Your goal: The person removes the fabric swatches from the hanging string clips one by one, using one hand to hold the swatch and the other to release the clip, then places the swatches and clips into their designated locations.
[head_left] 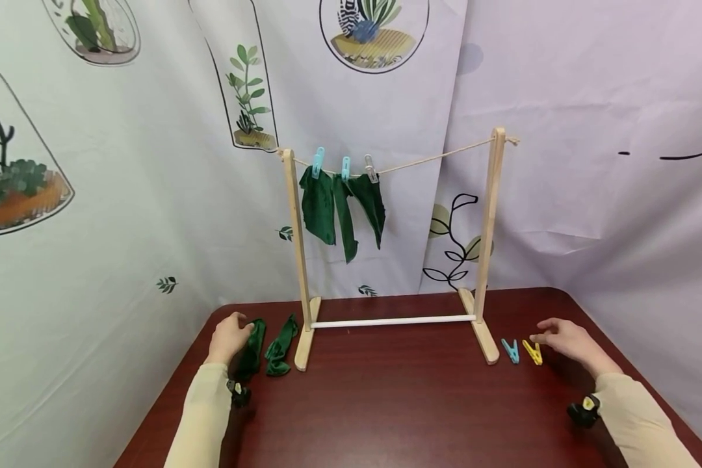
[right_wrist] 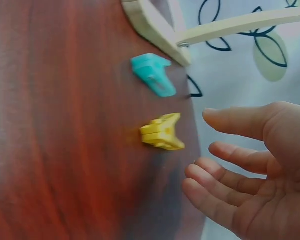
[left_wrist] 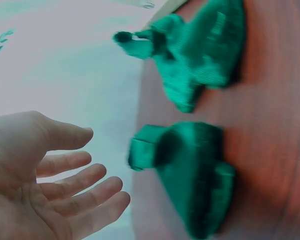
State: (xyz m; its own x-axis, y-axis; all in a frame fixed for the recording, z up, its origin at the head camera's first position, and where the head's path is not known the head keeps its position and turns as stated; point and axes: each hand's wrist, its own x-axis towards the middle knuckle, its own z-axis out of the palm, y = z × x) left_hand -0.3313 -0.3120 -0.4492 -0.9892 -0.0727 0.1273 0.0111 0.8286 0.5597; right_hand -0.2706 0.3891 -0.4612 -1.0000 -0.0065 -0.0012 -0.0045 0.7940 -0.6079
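1. The left hand point(head_left: 228, 338) holds nothing; its thumb and fingers are parted, with a gap to the left green cloth point(head_left: 251, 351) in the left wrist view. That cloth lies crumpled on the left of the table point(head_left: 415, 403).
2. The right hand point(head_left: 570, 341) holds nothing either: fingers loosely bent, thumb well apart from them, just beside the yellow peg point(head_left: 535, 354) at the right of the table.
3. For the left hand, a pinch on the far, folded end of the cloth looks best, leaving the rest to hang free. The other loose cloth point(head_left: 279, 348) lies just to its right, so the fingers should come in from the left to avoid catching both.
4. The peg's spread end, probably its handles, points to the far side, toward the right fingers. Thumb on one handle and forefinger on the other would suit it; squeezing off-centre could make it twist. The blue peg point(head_left: 511, 352) sits close by on the left, easily nudged.
5. Lift clear of the wooden stand point(head_left: 488, 227): its feet stand near both pairs of things, and its sagging cord point(head_left: 433, 158) bears three pegged cloths on the left half that a bump could shake.
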